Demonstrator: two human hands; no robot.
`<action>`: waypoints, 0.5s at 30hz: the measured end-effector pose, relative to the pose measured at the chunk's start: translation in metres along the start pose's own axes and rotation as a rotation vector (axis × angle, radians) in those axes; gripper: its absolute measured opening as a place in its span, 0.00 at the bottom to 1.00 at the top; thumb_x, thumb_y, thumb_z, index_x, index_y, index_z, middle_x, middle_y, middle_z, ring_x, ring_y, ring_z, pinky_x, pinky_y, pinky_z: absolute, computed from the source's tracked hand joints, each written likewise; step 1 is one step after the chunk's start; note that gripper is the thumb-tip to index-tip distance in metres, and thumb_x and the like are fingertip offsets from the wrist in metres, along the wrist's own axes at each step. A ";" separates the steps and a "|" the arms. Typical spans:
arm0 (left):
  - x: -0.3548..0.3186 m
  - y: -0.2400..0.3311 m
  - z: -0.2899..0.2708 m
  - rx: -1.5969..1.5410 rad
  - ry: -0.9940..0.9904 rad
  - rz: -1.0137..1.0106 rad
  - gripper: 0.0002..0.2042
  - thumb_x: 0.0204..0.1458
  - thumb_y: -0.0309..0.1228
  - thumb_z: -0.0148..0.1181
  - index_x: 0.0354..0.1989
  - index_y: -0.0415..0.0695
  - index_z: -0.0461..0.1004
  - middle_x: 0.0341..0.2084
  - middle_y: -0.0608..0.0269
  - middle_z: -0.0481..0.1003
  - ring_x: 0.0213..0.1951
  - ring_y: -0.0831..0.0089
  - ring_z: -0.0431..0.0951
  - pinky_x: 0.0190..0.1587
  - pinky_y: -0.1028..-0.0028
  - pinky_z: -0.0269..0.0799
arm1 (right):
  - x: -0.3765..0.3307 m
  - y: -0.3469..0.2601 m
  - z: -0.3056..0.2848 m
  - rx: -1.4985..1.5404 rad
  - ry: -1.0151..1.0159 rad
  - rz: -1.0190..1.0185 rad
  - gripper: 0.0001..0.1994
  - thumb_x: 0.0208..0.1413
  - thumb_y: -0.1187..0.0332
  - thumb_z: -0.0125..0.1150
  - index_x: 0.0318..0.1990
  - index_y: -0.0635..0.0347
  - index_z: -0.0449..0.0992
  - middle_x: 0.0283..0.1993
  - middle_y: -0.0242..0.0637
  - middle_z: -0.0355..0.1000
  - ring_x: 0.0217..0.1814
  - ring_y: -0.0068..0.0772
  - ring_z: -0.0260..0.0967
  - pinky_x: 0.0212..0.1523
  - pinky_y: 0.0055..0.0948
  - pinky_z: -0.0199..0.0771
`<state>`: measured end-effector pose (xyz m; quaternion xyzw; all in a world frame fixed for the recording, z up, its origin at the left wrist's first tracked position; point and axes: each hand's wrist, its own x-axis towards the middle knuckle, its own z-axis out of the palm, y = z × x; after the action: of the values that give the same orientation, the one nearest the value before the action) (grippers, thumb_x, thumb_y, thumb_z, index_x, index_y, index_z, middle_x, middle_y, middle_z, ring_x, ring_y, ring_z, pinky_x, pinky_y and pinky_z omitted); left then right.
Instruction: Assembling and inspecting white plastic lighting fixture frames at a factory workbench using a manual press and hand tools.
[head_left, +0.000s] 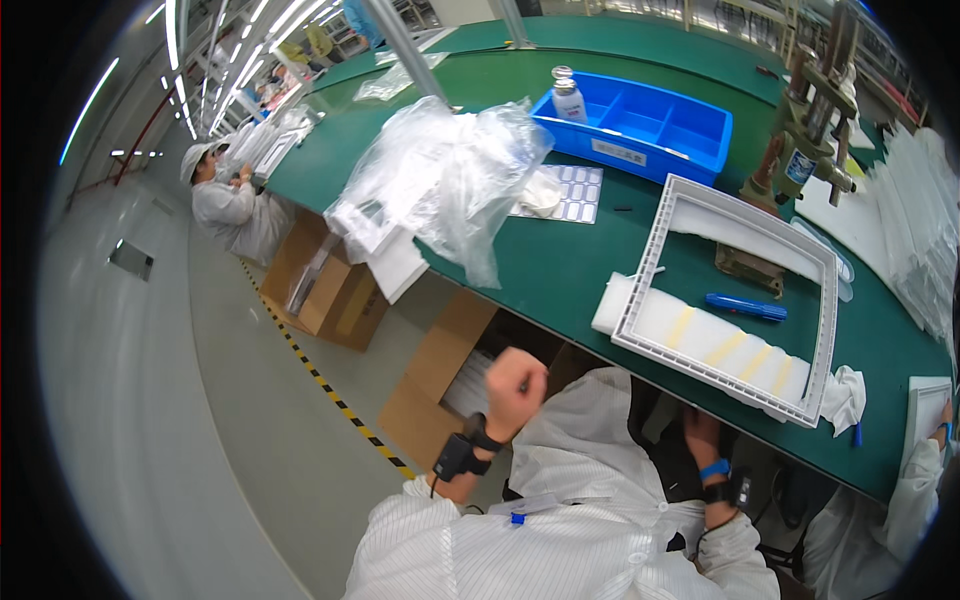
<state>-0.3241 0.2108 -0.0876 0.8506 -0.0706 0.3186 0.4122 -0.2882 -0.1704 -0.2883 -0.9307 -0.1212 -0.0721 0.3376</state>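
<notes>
My left hand [516,388] is raised over the open cardboard box [432,365] by the bench, its fingers curled into a fist. A small dark spot shows in the curl; whether anything is held there is hidden. Dark bands circle that wrist, with a small black device. My right hand [702,432] is low by my lap, partly beneath the bench edge, and its fingers cannot be made out. On the bench above it lies a white rectangular frame [738,397] around a white foam block [715,335] with yellowish strips. A blue marker [746,306] rests inside the frame.
A blue divided bin [640,115] with a bottle [568,97] stands farther back, beside crumpled clear plastic bags [440,175]. At right is a metal press [800,150]. A co-worker's sleeve [915,510] is at far right; another person [235,210] works at far left.
</notes>
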 end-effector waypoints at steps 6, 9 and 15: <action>0.145 -0.017 -0.040 0.747 0.287 0.308 0.20 0.49 0.24 0.61 0.54 0.45 0.73 0.42 0.48 0.74 0.48 0.50 0.74 0.52 0.61 0.70 | -0.040 0.001 -0.083 -0.028 0.075 0.139 0.11 0.59 0.72 0.57 0.48 0.64 0.76 0.47 0.57 0.74 0.51 0.59 0.72 0.53 0.46 0.70; 0.203 -0.119 -0.076 0.449 0.196 0.114 0.15 0.53 0.23 0.54 0.49 0.43 0.78 0.39 0.50 0.80 0.42 0.56 0.80 0.48 0.64 0.74 | -0.043 -0.051 -0.134 0.186 0.060 0.202 0.08 0.58 0.75 0.55 0.44 0.63 0.77 0.41 0.51 0.76 0.45 0.52 0.74 0.49 0.41 0.72; 0.323 -0.112 -0.148 0.376 0.659 0.117 0.13 0.53 0.24 0.53 0.47 0.43 0.78 0.44 0.51 0.79 0.45 0.50 0.78 0.47 0.62 0.73 | -0.101 -0.047 -0.204 0.136 0.201 0.377 0.05 0.60 0.78 0.53 0.39 0.66 0.76 0.34 0.37 0.75 0.36 0.26 0.72 0.38 0.25 0.70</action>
<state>-0.0990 0.4402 0.1009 0.7580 0.0769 0.6053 0.2305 -0.4089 -0.2855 -0.1259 -0.9000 0.0846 -0.0919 0.4176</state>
